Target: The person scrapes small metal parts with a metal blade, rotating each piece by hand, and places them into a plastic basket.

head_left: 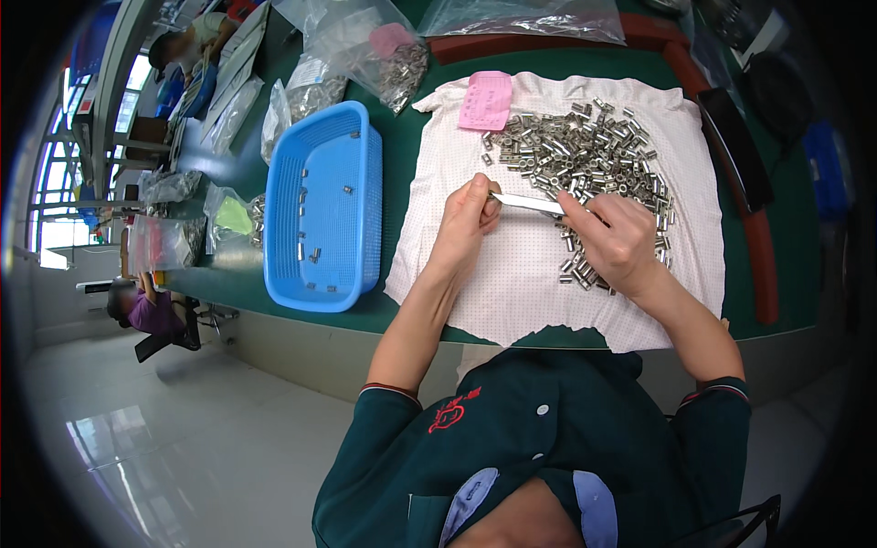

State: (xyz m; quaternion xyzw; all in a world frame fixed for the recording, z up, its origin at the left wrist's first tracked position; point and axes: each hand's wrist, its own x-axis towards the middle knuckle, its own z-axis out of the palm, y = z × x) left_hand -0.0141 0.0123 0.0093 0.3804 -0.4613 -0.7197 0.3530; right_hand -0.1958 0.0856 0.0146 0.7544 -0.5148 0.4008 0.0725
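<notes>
Nearest the camera, a dark green shirt (585, 411) with a red chest emblem and pale buttons is seen, with both forearms stretched forward from its short sleeves over a green worktop (795, 265). The left hand (466, 221) is closed, its thumb pressed to the curled fingers; what is pinched there is too small to be made out. By the right hand (617, 239), which is wrapped firmly shut, a flat silver tool (532, 204) is held, its far end brought to the left fingertips.

Beneath both hands a pale, finely dotted cloth (525, 306) is spread. On it, a heap of small metal cylinders (571, 146) is piled beyond and around the right hand, and a pink slip (485, 100) is laid at the heap's far left. To the left of the cloth, a few cylinders are scattered in a blue basket (372, 201). Beyond the basket, metal parts are contained in clear plastic bags (402, 73).
</notes>
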